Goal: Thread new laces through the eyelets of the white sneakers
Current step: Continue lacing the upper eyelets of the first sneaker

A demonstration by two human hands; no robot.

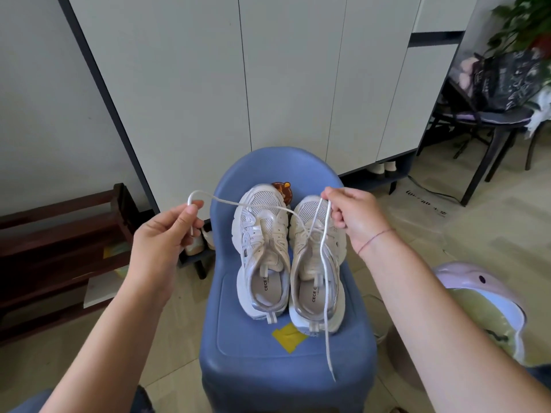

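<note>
Left hand (167, 234) and right hand (354, 216) each pinch the lace (321, 251) over the stool (286, 362); left sneaker (262, 251) looks unlaced, so threading's barely started.

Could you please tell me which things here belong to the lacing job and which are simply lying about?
Part of the job: white lace, gripped by the left hand and right hand; left sneaker; right sneaker; blue chair bearing both.
Lying about: wooden rack; black chair with a dark bag; plant; pink stool.
</note>
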